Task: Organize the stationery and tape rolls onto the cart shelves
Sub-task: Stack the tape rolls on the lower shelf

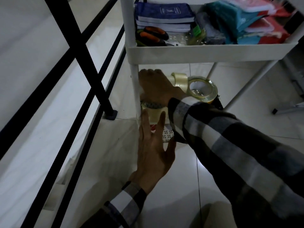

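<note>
The white cart (181, 54) stands in front of me. My right hand (156, 89) reaches under its upper tray, fingers curled down over a beige tape roll (153, 112) by the cart's left post. My left hand (153, 145) is open just below, with spread fingertips touching that roll's side. Two clear tape rolls sit right behind my right wrist, a smaller one (179, 79) and a larger one (203, 90). The lower shelf itself is mostly hidden by my arms.
The upper tray holds blue notebooks (164, 14), orange-handled scissors (153, 34), a clear tape roll (196, 37) and teal and red pouches (256, 22). A black metal railing (85, 51) runs along the left. Pale floor tiles lie below and to the right.
</note>
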### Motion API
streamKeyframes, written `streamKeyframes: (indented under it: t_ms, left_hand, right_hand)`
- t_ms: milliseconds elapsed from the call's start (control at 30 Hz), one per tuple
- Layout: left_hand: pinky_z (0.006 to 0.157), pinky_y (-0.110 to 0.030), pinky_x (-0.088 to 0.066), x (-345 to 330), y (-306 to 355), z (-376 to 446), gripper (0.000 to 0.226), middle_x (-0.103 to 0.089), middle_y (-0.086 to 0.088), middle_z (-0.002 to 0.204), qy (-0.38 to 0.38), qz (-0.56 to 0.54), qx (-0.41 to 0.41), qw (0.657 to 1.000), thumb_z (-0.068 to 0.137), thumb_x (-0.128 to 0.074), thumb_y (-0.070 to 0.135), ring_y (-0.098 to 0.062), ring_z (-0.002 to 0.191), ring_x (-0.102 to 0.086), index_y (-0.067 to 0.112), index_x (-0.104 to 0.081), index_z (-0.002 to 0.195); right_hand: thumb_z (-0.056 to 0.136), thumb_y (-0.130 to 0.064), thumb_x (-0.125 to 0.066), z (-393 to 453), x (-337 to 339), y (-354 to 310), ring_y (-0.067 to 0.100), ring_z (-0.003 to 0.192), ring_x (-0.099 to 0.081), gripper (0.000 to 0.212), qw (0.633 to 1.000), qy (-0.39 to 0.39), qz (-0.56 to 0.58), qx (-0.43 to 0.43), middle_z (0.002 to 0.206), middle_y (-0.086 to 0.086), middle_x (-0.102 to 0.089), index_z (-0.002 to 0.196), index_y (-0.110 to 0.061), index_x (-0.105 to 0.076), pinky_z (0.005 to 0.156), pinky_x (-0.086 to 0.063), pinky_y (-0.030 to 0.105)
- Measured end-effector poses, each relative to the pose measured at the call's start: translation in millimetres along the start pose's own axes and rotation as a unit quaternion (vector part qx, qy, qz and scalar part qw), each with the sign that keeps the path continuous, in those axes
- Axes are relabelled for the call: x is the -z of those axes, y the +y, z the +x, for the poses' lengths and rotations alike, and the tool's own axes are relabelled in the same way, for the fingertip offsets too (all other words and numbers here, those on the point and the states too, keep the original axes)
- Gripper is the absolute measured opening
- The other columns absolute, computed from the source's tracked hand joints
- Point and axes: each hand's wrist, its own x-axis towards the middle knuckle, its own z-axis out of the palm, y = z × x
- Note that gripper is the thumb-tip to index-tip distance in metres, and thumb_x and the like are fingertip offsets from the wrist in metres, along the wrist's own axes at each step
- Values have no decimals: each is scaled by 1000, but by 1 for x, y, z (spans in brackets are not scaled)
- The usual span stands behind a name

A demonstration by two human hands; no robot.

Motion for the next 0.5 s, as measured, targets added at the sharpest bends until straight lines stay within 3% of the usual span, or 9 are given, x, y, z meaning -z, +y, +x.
streamKeyframes:
  t_ms: [133,267,400,500]
  left_hand:
    - [116,-55,-47,-5,-5,-3,81,-17,-15,174,14,-11,23,1000,94,-59,56,-31,161,-23,23,-35,164]
    - [115,-55,-49,-4,-7,-5,84,-15,-15,174,3,-22,16,1000,92,-75,41,-32,160,-23,21,-37,164]
    - [117,-53,-47,-3,-3,-5,85,-8,-15,175,-6,-13,18,1000,91,-78,38,-33,161,-19,23,-36,164]
    - [124,-43,-39,-3,-2,-4,84,-2,-11,176,-12,-6,29,999,94,-72,46,-28,162,-13,27,-31,165]
  right_hand:
    - [87,-22,-76,11,-4,1,35,117,-58,51,999,-41,16,-5,125,12,-57,128,-5,-50,104,-44,51]
    - [88,-27,-74,12,-14,10,35,117,-57,56,999,-28,24,20,127,14,-55,133,-4,-51,102,-46,53]
    - [86,-42,-74,11,-20,20,33,118,-54,67,998,-21,24,60,129,12,-51,144,-18,-50,99,-47,54]
    - [87,-48,-69,17,-16,29,31,121,-48,57,995,-57,26,78,132,10,-48,138,-25,-55,98,-46,55]
